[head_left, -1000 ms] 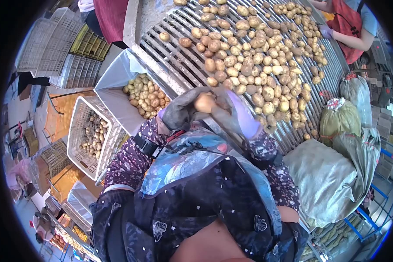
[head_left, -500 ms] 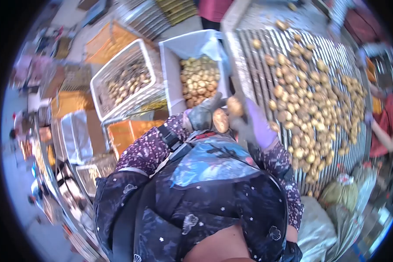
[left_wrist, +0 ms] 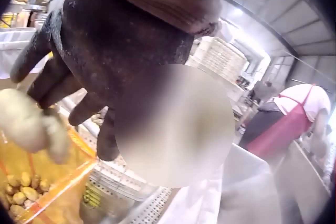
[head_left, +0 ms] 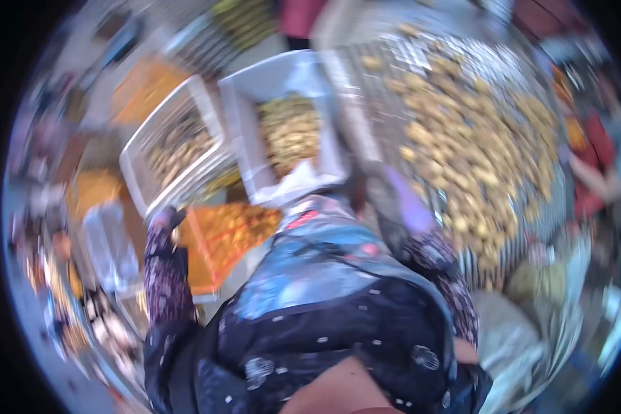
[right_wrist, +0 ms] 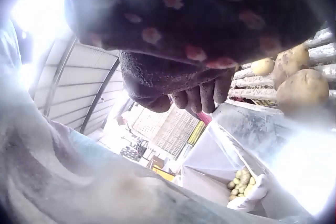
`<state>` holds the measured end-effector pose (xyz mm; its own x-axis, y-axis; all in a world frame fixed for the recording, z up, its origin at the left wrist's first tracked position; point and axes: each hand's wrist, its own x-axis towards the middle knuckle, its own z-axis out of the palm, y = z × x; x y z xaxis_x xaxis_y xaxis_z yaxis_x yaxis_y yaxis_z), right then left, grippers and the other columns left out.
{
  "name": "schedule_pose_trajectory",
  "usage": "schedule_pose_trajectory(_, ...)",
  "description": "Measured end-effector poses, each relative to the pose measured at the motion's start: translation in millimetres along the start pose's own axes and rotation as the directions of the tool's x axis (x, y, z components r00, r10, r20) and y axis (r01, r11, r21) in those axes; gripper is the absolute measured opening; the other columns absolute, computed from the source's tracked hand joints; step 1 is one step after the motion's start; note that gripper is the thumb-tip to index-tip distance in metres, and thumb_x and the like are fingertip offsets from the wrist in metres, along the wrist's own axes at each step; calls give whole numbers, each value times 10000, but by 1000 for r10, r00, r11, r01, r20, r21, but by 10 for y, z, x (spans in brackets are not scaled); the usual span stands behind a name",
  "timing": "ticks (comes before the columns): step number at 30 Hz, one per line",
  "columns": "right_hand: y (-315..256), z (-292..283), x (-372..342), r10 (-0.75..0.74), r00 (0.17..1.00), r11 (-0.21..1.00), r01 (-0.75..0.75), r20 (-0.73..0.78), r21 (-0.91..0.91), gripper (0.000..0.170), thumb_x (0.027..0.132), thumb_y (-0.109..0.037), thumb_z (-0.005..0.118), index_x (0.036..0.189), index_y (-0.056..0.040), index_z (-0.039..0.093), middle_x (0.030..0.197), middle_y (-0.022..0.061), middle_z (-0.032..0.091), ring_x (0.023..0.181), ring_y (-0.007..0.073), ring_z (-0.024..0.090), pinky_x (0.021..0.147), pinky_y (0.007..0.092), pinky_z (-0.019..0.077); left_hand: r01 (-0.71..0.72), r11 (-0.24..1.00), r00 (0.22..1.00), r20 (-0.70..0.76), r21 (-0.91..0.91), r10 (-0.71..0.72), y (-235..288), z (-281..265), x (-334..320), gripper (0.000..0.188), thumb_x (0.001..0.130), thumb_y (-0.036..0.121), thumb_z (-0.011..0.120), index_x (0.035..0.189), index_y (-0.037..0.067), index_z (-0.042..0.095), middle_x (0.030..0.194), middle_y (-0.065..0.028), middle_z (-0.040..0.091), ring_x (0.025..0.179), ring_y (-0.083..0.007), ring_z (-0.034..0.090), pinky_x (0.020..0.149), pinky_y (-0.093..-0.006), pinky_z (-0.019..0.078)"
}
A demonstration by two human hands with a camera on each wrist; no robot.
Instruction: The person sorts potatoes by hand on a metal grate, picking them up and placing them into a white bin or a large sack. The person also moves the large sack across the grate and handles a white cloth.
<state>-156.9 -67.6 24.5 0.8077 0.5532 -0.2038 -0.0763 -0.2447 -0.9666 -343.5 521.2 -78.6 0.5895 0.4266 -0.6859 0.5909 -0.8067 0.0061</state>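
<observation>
My left hand [left_wrist: 115, 35], in a dark work glove, reaches out to the left over an orange mesh bag [left_wrist: 79, 182] with potatoes in it. Its fingers are spread and straight. Two blurred potatoes [left_wrist: 21, 119] show just beyond the fingertips, off the palm. In the head view the left hand [head_left: 165, 217] is at the bag's left side. My right hand [right_wrist: 178, 85], also gloved, hangs by the rack's near edge with fingers pointing down and loosely bent, no potato showing in it. A purple cuff [head_left: 410, 200] covers that wrist.
A slatted rack [head_left: 366, 90] full of potatoes stands at the right. A lined white crate [head_left: 238, 138] and another white crate [head_left: 138, 165], both holding potatoes, stand ahead and left. Large sacks [head_left: 510, 331] lean at lower right. Another person [head_left: 593, 165] works across the rack.
The view has turned toward the crates. My left hand has swung from in front of my body out to the left and let go of potatoes. The right hand stays by the rack's edge.
</observation>
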Motion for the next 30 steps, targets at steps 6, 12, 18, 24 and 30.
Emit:
schedule_pose_trajectory(6,115,-34,-356,-385,864,856,202,-325,-477,306,875,-140,593,1163,-35,578,1034,188,635,939,400,605,850,441,489,-642,530,702,-147,-554,697,2992,-572,-276,429,968,151,559,1346,-24,458,1284,-109,551,1184,-170,500,1027,-286,376)
schedule_pose_trajectory(12,317,-433,-1247,-300,534,514,-607,-790,-606,332,822,-152,606,1138,-49,598,1075,224,614,1015,384,598,875,441,481,-894,322,316,69,-311,946,4976,-716,-1106,430,930,217,580,1320,53,502,1310,-179,548,1207,-277,537,1032,-356,405)
schedule_pose_trajectory(18,303,-510,-1613,14,700,789,-446,-714,-422,281,853,-202,577,1111,-97,619,1006,157,648,903,345,632,795,440,500,-969,-202,-231,231,-139,945,5842,253,-1117,450,893,298,584,1270,56,536,1241,-196,586,1152,-363,553,952,-407,457)
schedule_pose_trajectory(24,478,-1349,-1202,-128,794,263,-550,-594,-792,422,742,-75,628,1161,-74,588,1159,166,592,973,344,617,798,440,501,-946,-39,-159,353,-323,922,5828,399,-1127,395,932,254,570,1257,32,535,1170,-181,599,1100,-333,573,939,-393,459)
schedule_pose_trajectory(30,408,-1774,-1039,646,678,355,-674,-351,-647,545,717,-247,743,1192,-84,532,1205,183,584,1123,354,574,910,438,482,-720,139,-82,282,-680,956,5693,321,-1019,371,969,179,544,1294,4,501,1152,-77,585,1064,-131,522,936,-289,435)
